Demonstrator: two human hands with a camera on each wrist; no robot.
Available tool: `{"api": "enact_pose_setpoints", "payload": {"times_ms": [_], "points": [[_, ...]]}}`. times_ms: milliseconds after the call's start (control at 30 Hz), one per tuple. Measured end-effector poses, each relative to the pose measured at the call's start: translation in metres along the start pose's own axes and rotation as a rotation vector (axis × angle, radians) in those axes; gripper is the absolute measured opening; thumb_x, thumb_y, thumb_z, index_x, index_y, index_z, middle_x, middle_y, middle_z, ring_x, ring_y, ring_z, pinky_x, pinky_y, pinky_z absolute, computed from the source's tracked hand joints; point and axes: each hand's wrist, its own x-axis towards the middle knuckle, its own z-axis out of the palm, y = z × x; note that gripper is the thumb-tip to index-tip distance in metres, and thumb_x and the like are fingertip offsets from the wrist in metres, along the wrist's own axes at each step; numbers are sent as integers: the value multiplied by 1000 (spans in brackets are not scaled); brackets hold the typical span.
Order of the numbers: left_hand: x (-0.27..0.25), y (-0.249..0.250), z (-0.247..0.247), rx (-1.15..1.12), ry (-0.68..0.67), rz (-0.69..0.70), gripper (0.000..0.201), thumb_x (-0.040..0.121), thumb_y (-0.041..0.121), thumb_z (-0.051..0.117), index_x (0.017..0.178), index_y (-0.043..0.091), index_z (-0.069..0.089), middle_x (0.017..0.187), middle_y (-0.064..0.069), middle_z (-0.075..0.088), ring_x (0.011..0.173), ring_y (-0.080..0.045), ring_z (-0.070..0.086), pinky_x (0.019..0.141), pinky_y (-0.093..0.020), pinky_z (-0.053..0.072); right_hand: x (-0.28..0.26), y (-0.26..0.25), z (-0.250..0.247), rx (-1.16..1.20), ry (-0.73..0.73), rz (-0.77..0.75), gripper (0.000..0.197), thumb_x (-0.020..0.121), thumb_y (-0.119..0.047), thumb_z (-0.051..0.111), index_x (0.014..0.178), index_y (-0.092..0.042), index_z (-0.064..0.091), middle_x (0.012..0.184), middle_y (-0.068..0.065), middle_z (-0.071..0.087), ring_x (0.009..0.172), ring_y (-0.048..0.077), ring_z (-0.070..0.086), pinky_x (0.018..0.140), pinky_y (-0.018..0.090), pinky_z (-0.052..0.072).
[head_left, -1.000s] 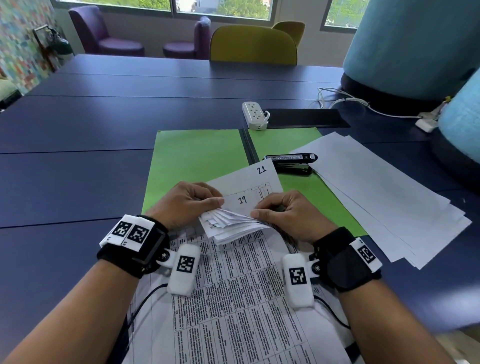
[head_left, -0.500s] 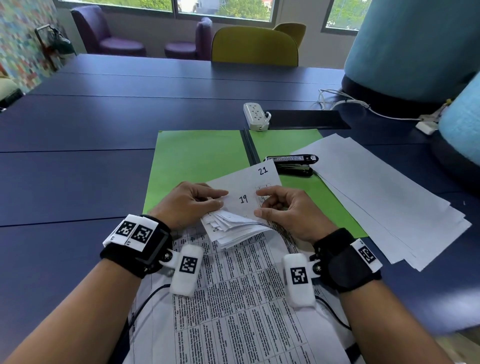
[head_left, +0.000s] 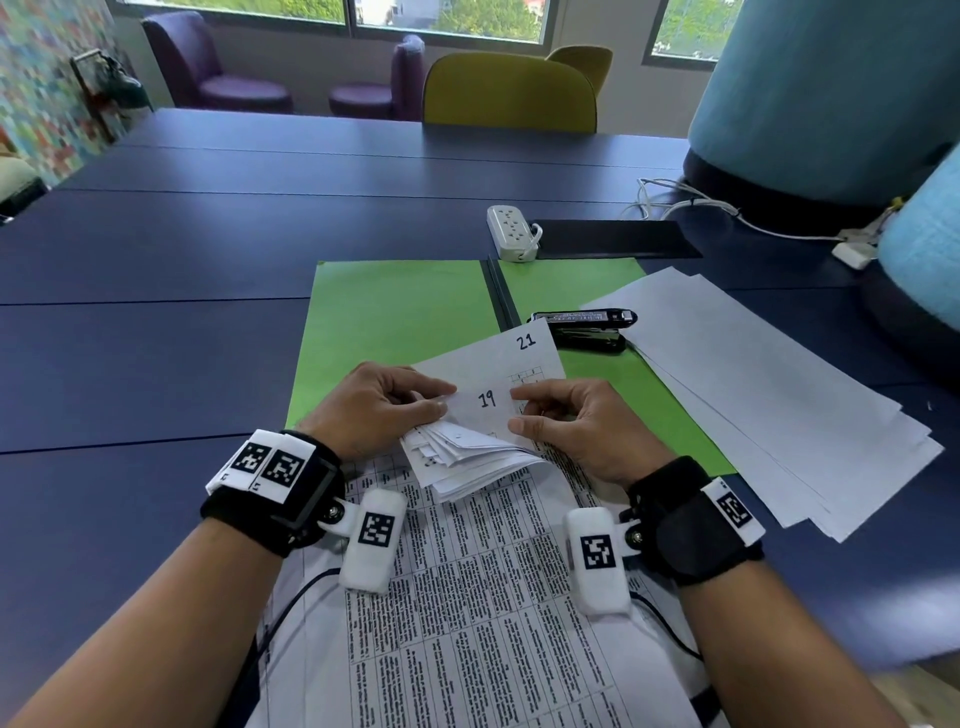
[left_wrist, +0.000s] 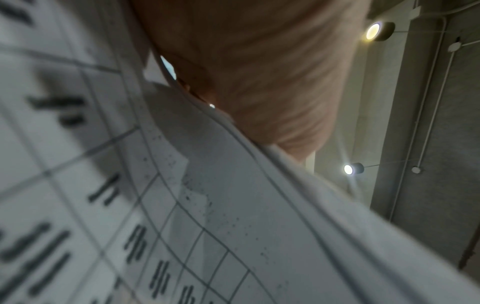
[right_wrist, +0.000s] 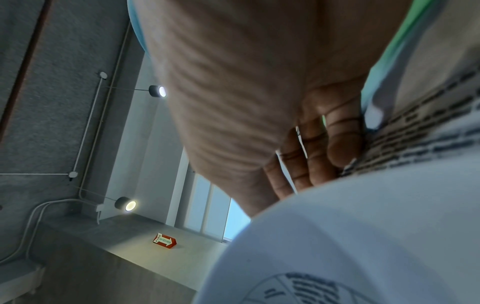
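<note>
Mid-frame in the head view, the left hand (head_left: 374, 410) and right hand (head_left: 576, 426), fingers curled, pinch opposite edges of the white printed sheet marked 19 (head_left: 485, 400), topmost of a fanned white paper stack (head_left: 467, 462) overlapping the green folder (head_left: 400, 312), below the black stapler (head_left: 587, 327).

Left wrist view blurred; left hand (left_wrist: 259, 72) fingers hidden behind paper stack (left_wrist: 259, 205). Printed sheet (head_left: 467, 597) text too small to read, lower edge cut off.
</note>
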Motion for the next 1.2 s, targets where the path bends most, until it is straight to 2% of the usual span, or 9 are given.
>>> {"api": "enact_pose_setpoints", "payload": {"times_ms": [267, 433, 567, 667, 767, 833, 933, 1000, 1200], "points": [[0, 1, 2, -40, -1, -8, 18, 89, 15, 74, 99, 30, 78, 76, 12, 74, 68, -3, 63, 67, -18, 50, -1, 0, -2, -111, -30, -21, 19, 78, -18, 82, 95, -14, 77, 89, 9, 74, 79, 9, 64, 77, 23, 54], [-1, 0, 1, -62, 0, -15, 19, 88, 17, 75, 99, 32, 78, 73, 13, 70, 64, -3, 60, 65, -16, 48, 1, 0, -1, -139, -29, 5, 21, 76, -21, 83, 95, -24, 74, 93, 9, 72, 82, 10, 62, 81, 23, 55], [-3, 2, 4, -128, 28, -6, 15, 82, 26, 80, 94, 35, 79, 85, 1, 75, 73, -9, 67, 70, -22, 55, -3, -5, -1, -252, -109, -13, 23, 81, -45, 72, 71, -24, 75, 86, -2, 67, 77, 7, 61, 77, 25, 51], [-4, 5, 7, -187, 34, 14, 22, 75, 33, 75, 86, 15, 81, 94, -1, 78, 84, -16, 70, 76, -25, 58, -4, -9, 0, -280, -141, -16, 52, 83, -57, 56, 48, -19, 59, 76, -6, 58, 71, 0, 55, 79, 24, 43], [-4, 5, 8, -198, 43, 12, 49, 80, 46, 63, 81, 0, 79, 97, 3, 78, 93, -14, 70, 82, -28, 54, -3, -8, -1, -251, -119, 11, 51, 82, -63, 51, 59, -24, 74, 88, -3, 68, 92, 0, 63, 91, 27, 44], [-4, 4, 7, -208, 50, 0, 46, 80, 46, 65, 82, 3, 80, 97, -2, 79, 92, -16, 70, 84, -31, 53, -3, -7, -3, -211, -48, 29, 41, 85, -54, 60, 74, -19, 79, 88, -3, 72, 86, 2, 66, 82, 22, 47], [-3, 3, 6, -205, 35, -23, 24, 72, 37, 77, 89, 21, 81, 90, -6, 77, 77, -15, 67, 74, -28, 54, -3, -5, -1, -48, 61, 26, 13, 86, -19, 75, 95, -10, 74, 81, 4, 67, 65, 2, 60, 65, 15, 49], [-2, 2, 5, -179, 24, -37, 22, 76, 30, 80, 98, 29, 79, 94, -2, 78, 80, -12, 68, 76, -21, 55, -2, -2, 0, 23, 83, 20, 21, 83, -7, 76, 103, -8, 71, 81, 5, 63, 60, 0, 58, 62, 12, 49], [-5, 5, 7, -179, 38, -32, 16, 85, 14, 78, 96, 25, 80, 87, -1, 79, 74, -9, 68, 69, -17, 54, -3, -1, -1, -13, 59, -13, 19, 78, -2, 79, 92, -14, 74, 77, 0, 66, 65, 5, 60, 66, 14, 51]]}}
